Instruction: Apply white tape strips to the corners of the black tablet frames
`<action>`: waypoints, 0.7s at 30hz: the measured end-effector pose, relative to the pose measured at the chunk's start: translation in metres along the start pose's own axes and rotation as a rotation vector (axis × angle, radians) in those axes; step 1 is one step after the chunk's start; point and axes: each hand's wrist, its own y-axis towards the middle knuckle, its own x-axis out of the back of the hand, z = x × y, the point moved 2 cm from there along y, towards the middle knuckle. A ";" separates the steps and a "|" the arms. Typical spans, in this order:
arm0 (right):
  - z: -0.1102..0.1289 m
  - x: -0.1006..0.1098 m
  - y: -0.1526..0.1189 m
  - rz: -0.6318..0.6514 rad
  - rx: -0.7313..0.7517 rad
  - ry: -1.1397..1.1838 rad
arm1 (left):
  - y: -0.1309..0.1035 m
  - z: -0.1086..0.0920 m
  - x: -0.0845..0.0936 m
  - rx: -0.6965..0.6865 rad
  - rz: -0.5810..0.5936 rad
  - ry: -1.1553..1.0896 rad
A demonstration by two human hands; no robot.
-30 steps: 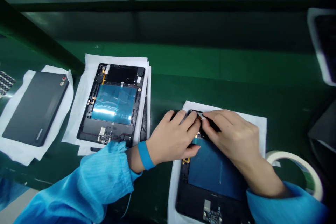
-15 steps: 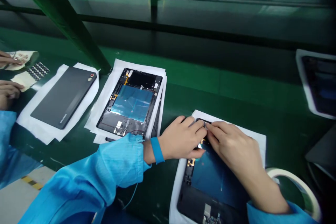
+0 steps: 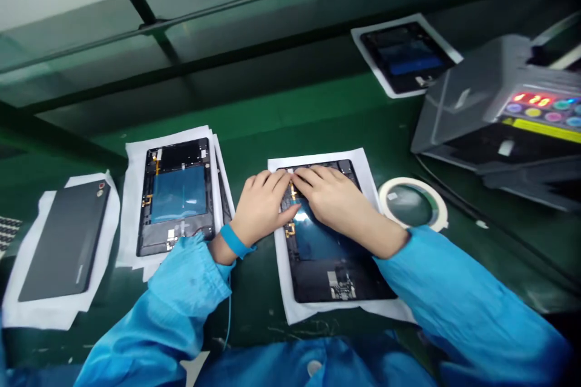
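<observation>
On a green bench (image 3: 254, 296), an opened tablet (image 3: 324, 254) lies on white sheeting (image 3: 285, 297), black-framed, with a glossy blue panel (image 3: 313, 239), gold connectors (image 3: 289, 230) at left and a small circuit board (image 3: 346, 290) below. The left hand (image 3: 261, 208) and right hand (image 3: 338, 205) bunch at its far left corner; whether they grip anything, I cannot tell.

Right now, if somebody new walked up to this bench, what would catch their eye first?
Probably the glowing red digits on the grey machine at the right. Next might come the left hand and right hand, fingertips close together near the upper-left corner of an opened tablet on a white sheet. The cream roll of tape stands out too, just right of that sheet.
</observation>
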 end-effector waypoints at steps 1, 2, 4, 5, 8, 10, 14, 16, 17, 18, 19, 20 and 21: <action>0.001 0.002 -0.013 -0.028 0.007 0.021 | 0.000 -0.001 0.000 0.000 0.009 0.020; 0.002 0.005 -0.029 -0.067 0.014 0.046 | 0.001 -0.001 0.000 0.001 0.018 0.038; 0.001 0.012 -0.068 -0.170 0.007 0.109 | 0.001 -0.003 0.001 0.011 0.040 0.074; -0.001 0.016 -0.089 -0.212 -0.021 0.139 | 0.002 -0.004 0.001 0.016 0.050 0.090; -0.017 0.028 -0.148 -0.306 -0.151 0.172 | 0.006 -0.008 0.004 0.016 0.078 0.116; -0.031 0.036 -0.176 -0.354 -0.232 0.118 | 0.009 -0.010 0.006 0.016 0.084 0.125; -0.064 0.046 -0.193 -0.432 -0.441 -0.166 | 0.015 -0.012 0.006 0.030 0.031 0.141; -0.086 0.046 -0.186 -0.468 -0.541 -0.303 | 0.016 -0.011 0.004 0.022 -0.016 0.130; -0.097 0.044 -0.180 -0.483 -0.577 -0.342 | 0.016 -0.011 0.004 0.017 -0.040 0.122; -0.108 0.042 -0.174 -0.492 -0.602 -0.364 | 0.015 -0.010 0.003 0.012 -0.061 0.114; -0.117 0.040 -0.168 -0.498 -0.619 -0.373 | 0.013 -0.010 0.003 0.007 -0.076 0.106; -0.125 0.038 -0.161 -0.504 -0.628 -0.377 | 0.012 -0.009 0.003 0.006 -0.086 0.100; -0.133 0.036 -0.156 -0.506 -0.631 -0.377 | 0.010 -0.009 0.003 0.007 -0.091 0.097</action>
